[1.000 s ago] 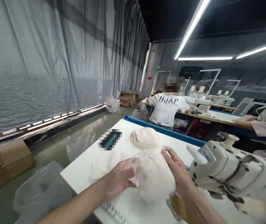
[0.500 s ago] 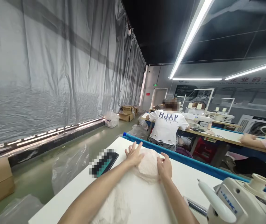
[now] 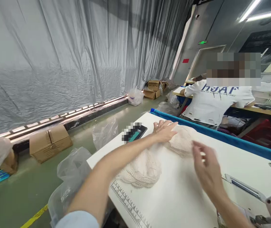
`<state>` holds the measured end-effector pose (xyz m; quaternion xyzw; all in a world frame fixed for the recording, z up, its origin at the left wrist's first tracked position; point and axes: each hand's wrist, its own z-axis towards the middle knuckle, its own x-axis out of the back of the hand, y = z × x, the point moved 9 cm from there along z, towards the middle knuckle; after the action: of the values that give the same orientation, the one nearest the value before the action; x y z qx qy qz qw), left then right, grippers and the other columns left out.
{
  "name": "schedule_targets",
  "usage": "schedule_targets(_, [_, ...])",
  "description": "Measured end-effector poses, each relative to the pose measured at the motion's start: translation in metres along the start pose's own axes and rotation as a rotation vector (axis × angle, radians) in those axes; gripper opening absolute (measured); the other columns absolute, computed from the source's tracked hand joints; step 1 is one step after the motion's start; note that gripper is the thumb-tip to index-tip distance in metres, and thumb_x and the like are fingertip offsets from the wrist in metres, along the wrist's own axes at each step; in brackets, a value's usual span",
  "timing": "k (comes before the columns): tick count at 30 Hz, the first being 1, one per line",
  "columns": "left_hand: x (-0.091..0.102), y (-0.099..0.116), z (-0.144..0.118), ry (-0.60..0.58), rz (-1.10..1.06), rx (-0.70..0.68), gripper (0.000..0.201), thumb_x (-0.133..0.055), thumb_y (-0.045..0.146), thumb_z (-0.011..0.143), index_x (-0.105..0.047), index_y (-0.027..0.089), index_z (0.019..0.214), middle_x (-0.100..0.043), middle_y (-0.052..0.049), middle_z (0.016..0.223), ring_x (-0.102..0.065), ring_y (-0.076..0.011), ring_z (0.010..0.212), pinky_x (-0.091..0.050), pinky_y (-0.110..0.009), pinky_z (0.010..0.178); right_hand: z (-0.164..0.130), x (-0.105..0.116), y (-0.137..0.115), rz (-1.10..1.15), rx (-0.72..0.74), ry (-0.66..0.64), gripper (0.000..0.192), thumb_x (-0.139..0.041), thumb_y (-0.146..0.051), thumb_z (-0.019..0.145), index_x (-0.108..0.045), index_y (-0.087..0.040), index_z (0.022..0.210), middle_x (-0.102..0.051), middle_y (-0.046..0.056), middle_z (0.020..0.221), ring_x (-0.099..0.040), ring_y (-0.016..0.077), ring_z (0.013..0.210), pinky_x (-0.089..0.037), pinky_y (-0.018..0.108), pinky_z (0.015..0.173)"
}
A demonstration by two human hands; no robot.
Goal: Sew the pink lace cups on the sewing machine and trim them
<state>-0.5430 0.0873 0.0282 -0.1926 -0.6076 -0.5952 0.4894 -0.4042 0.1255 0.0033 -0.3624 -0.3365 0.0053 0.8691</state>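
From the head camera, the left hand (image 3: 164,130) lies flat, fingers stretched and close together, on the far knitted piece (image 3: 182,141), which rests on the white table (image 3: 185,196) near its blue edge (image 3: 221,135). The right hand (image 3: 208,167) is in the air just beside this piece, open with fingers spread, holding nothing; it is blurred. A second knitted piece (image 3: 140,169) lies nearer, under the left forearm, beside the printed ruler (image 3: 128,205) at the table edge. A phone (image 3: 135,133) lies near the left hand. Behind the table a person in a white shirt (image 3: 216,101) sits with the back to us. On the floor stand a cardboard box (image 3: 50,142) and plastic bags (image 3: 105,133).
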Motion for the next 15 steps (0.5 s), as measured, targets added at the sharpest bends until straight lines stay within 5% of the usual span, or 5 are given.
schedule_targets(3, [0.006,0.012,-0.062,-0.099,0.019,-0.137,0.026,-0.054,0.023,0.084,-0.061,0.018,0.108,-0.057,-0.007,0.115,-0.05,-0.0227,0.106,-0.035,-0.033,0.093,-0.055,-0.024,-0.03,0.078,0.093,-0.261,0.034,-0.051,-0.053,0.08,-0.06,-0.026,0.097,-0.063,0.004,0.093,-0.06,0.0186,0.073,-0.049,0.03,0.062])
schedule_targets(7, [-0.003,0.002,-0.129,-0.178,0.041,-0.151,0.017,-0.069,0.024,0.068,-0.064,0.016,0.082,-0.06,-0.003,0.08,-0.056,-0.0208,0.08,-0.041,-0.032,0.077,-0.083,-0.044,-0.034,0.1,0.009,-0.342,0.028,-0.038,-0.042,0.087,-0.052,-0.022,0.101,-0.063,0.006,0.086,-0.058,0.0175,0.062,-0.047,0.031,0.057])
schedule_targets(9, [-0.004,-0.005,-0.143,-0.131,0.017,-0.127,0.004,-0.059,0.014,0.072,-0.062,0.016,0.075,-0.059,-0.002,0.075,-0.055,-0.0193,0.078,-0.04,-0.031,0.078,-0.083,-0.048,-0.034,0.111,-0.023,-0.357,0.028,-0.036,-0.041,0.087,-0.051,-0.022,0.1,-0.064,0.006,0.088,-0.059,0.0192,0.068,-0.046,0.032,0.061])
schedule_targets(15, [0.01,-0.02,-0.15,0.047,-0.281,-0.065,0.011,-0.051,0.017,0.079,-0.059,0.016,0.072,-0.059,0.0,0.075,-0.054,-0.0124,0.069,-0.039,-0.022,0.067,-0.082,-0.046,-0.043,0.173,-0.109,-0.405,0.028,-0.042,-0.047,0.085,-0.053,-0.022,0.09,-0.061,0.002,0.074,-0.051,0.0163,0.057,-0.04,0.029,0.058])
